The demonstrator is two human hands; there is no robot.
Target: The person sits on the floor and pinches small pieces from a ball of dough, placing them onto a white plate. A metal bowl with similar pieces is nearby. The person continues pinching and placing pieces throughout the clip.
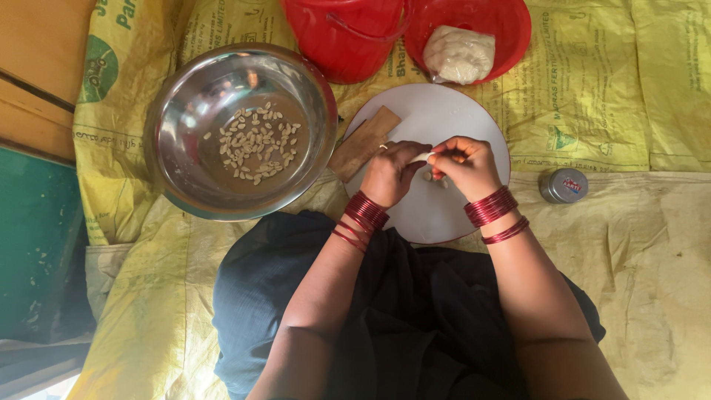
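Left hand [392, 172] and right hand [465, 164] together pinching small dough piece [424, 157] above white round board [444, 207]; steel bowl [241, 132] of shaped bits just left, for dropping.

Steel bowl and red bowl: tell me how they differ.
The steel bowl is shiny metal; the red bowl looks like plastic. The steel bowl holds many small pale shaped bits spread over its bottom; the red bowl holds one pale lump of dough. The steel bowl looks wider. Both are round, upright and rest on the yellow sacking.
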